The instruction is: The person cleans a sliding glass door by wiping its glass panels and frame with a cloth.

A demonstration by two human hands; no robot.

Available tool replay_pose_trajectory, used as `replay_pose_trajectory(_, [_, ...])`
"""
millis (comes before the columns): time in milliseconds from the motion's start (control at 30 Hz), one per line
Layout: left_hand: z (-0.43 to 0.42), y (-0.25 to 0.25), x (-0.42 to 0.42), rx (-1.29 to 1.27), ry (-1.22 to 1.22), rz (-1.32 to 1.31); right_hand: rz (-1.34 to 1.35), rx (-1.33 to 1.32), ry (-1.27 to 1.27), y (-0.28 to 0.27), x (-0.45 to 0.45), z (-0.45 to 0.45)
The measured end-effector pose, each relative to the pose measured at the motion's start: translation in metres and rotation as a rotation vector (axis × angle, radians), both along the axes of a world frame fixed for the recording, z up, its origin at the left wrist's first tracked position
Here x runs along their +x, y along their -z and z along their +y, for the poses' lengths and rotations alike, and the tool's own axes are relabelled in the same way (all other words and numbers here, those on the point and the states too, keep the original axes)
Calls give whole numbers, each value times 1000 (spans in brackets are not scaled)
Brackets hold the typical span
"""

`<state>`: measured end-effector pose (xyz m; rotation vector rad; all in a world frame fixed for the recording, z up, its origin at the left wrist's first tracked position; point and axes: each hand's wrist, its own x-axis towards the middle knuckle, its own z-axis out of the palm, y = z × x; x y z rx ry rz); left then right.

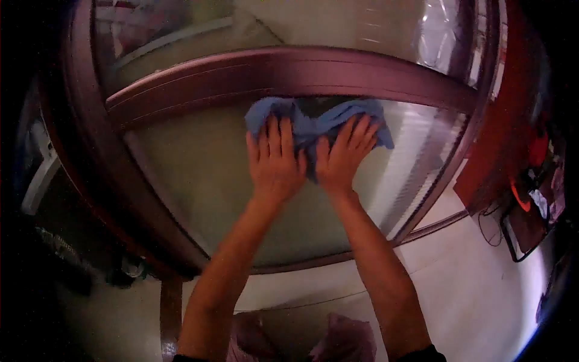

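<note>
A blue cloth (309, 128) lies bunched against the lower glass pane (211, 175), just under the reddish-brown crossbar (289, 69) of a framed door or window. On the cloth's left part my left hand (276, 158) is pressed flat, fingers spread and pointing up. My right hand (348, 154) rests on its right part, also flat with fingers apart. The cloth sticks out above and beside the fingers, and a fold hangs between the two hands. Neither hand's fingers are wrapped round it.
Another glass pane (325, 24) is above the crossbar. Pale floor (470, 295) lies below the frame. On the right are a red-brown panel (512, 96), a black metal-framed item (523, 232) and cables. Dark objects are on the left. The person's knees show at the bottom.
</note>
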<state>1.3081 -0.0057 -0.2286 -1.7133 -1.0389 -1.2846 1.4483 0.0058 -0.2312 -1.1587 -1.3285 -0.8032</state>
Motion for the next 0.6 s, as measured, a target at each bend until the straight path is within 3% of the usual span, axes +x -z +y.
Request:
replay_pose_trajectory(200, [-16,59,-47,-119,107,-30,-309,25,-1,63,-46,19])
replay_pose_trajectory(333, [-27,61,-83,-116,129,-67,-338,106,-118,46,-84,1])
replay_pose_trajectory(467, [-39,29,-144,-59,40,-78,-417,79,-192,7,-138,-26])
replay_pose_trajectory(567, [-50,24,-203,-8,-42,-134,-502,102,-134,-10,-186,-40])
replay_pose_trajectory(600, [-12,28,-215,-34,-78,-154,-530,81,-153,-9,-196,-2])
